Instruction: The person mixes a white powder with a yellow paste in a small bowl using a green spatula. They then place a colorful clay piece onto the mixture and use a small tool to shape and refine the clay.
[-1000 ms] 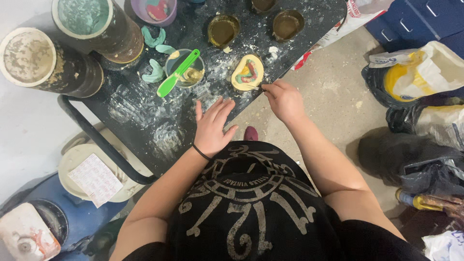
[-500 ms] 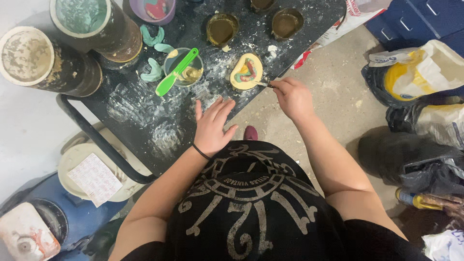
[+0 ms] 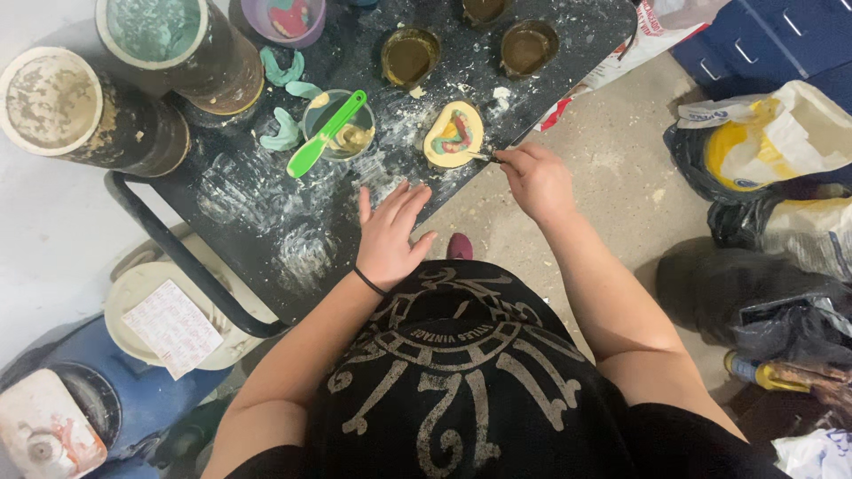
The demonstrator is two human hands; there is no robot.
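My right hand (image 3: pixel 535 180) grips a thin tool (image 3: pixel 485 158) whose tip touches the edge of a cream-coloured mould (image 3: pixel 453 134) with red and green material inside, lying on the black, powder-dusted cart top (image 3: pixel 257 213). My left hand (image 3: pixel 390 232) rests flat on the cart, fingers spread, holding nothing, a black band on its wrist. Left of the mould stands a small cup (image 3: pixel 338 127) with a green spatula (image 3: pixel 324 135) laid across it.
Two big round buckets (image 3: pixel 87 111) (image 3: pixel 185 43) stand at the cart's far left, green tray shapes (image 3: pixel 282 133) beside them, a purple bowl (image 3: pixel 287 18) and two brown cups (image 3: pixel 410 56) (image 3: pixel 528 46) behind. Bags (image 3: pixel 768 142) lie on the floor right; a white lidded pail (image 3: pixel 169 318) sits below left.
My right hand has moved slightly right and down from the mould and now holds the thin tool against its edge. The left hand has stayed flat on the cart.
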